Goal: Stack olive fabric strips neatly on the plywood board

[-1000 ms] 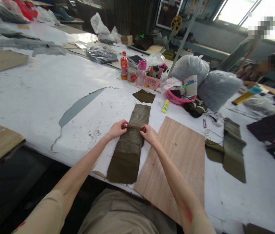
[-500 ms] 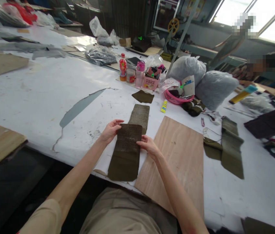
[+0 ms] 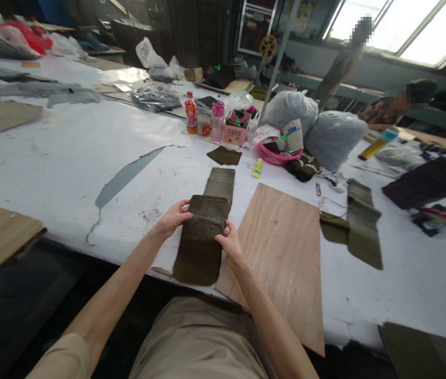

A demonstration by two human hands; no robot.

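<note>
gripping the cloth stack from both sides, left hand at nine o'clock, right hand at four, fingers clamped on its edges, long axis running twelve to six.

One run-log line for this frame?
left hand: grips fabric stack left edge | right hand: grips right edge | plywood board: beside stack

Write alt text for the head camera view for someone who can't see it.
Two bare hands, left hand and right hand, hold a thick stack of olive fabric pieces by its sides on a white table, beside a plywood board.
</note>
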